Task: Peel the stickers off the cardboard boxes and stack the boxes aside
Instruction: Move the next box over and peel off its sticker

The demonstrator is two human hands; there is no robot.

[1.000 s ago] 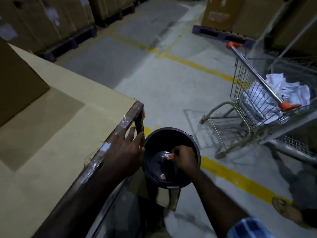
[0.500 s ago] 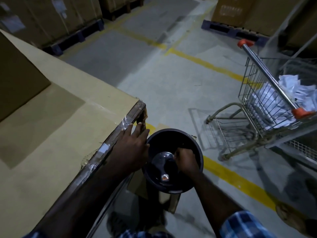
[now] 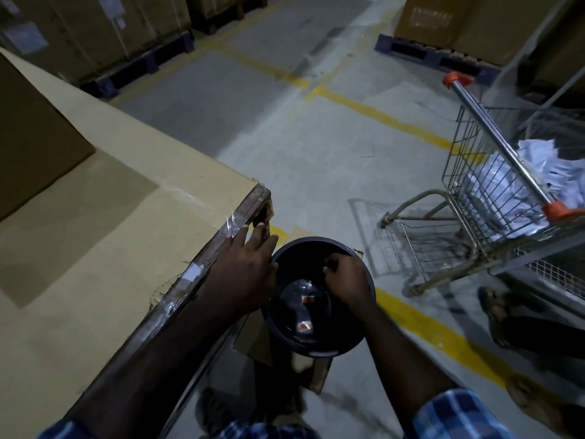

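Right, the left hand (image 3: 245, 274) lies flat with straight fingers on the taped edge of the big cardboard box (image 3: 104, 248), steadying the body, I'd say, while the other hand works. Just beside it, the right hand (image 3: 346, 277) is curled over the mouth of the round black bin (image 3: 357, 340), fingertips bunched together; whether they pinch a peeled scrap I cannot tell. Below that fist, inside the bin, crumpled clear tape with small orange sticker bits (image 3: 305, 312) sits glossy at the bottom, so this looks like the dumping step. The box is matte tan board, its near edge wrapped in shiny wrinkled tape. Well off to the right of the fist, a wire shopping cart (image 3: 474, 172) holds crumpled white paper (image 3: 519, 172).
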